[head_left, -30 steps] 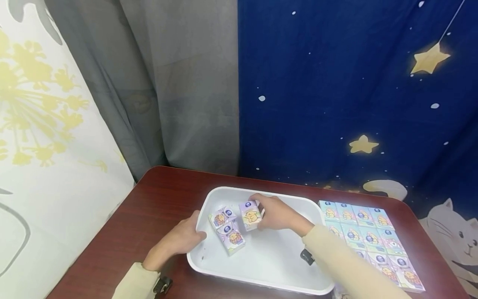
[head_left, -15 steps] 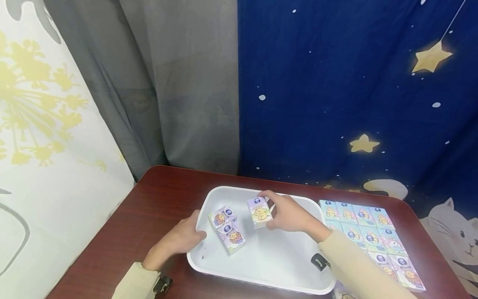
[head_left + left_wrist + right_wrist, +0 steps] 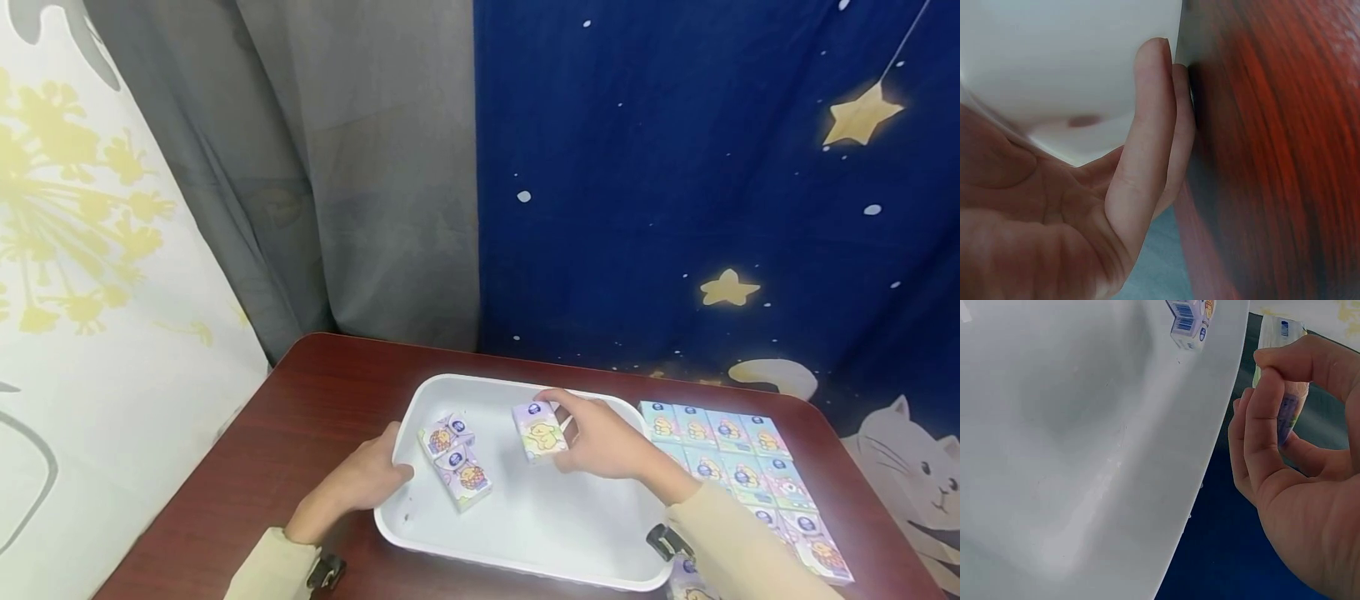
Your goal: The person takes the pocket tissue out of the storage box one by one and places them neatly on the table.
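A white plastic basin (image 3: 540,537) stands on the table. My left hand (image 3: 367,475) grips its left rim, the thumb over the edge; in the left wrist view the fingers (image 3: 1147,125) lie along the basin's outside. My right hand (image 3: 603,437) pinches a small tissue pack (image 3: 540,432), purple and white with a yellow cartoon figure, above the basin. The right wrist view shows thumb and fingers around the pack (image 3: 1291,403). Two similar packs lie at the basin's left: a lower pack (image 3: 467,477) touches an upper pack (image 3: 444,437).
Right of the basin, rows of tissue packs (image 3: 746,477) lie flat side by side, blue-green at the back and purple at the front. Another pack (image 3: 690,579) shows partly under the right sleeve. Curtains hang behind the dark red table (image 3: 330,375).
My right hand has moved rightward across the basin with the tissue pack in its fingers. The left hand, the basin and the two packs in it have stayed in place.
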{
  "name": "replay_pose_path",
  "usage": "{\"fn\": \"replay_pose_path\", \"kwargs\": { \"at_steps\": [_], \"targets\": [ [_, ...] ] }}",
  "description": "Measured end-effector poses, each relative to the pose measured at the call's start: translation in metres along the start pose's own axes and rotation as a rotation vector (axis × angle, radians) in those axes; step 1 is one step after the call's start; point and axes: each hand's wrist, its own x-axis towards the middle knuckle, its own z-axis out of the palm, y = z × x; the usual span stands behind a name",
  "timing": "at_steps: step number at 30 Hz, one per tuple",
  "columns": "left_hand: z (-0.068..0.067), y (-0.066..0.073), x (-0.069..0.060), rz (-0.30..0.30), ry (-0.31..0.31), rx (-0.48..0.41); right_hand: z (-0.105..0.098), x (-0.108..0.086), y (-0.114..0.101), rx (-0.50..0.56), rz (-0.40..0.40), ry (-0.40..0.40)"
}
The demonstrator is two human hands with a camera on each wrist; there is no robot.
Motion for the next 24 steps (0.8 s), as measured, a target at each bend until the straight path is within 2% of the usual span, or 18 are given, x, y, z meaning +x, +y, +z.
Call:
{"fn": "replay_pose_path", "kwargs": {
  "at_steps": [9,24],
  "targets": [
    [0.000,0.000,-0.001,-0.006,0.003,0.001,-0.008,-0.016,-0.002,-0.001,0.000,0.010],
    [0.000,-0.001,0.000,-0.008,0.000,0.001,-0.009,-0.045,0.003,0.075,0.009,-0.011]
  ]
}}
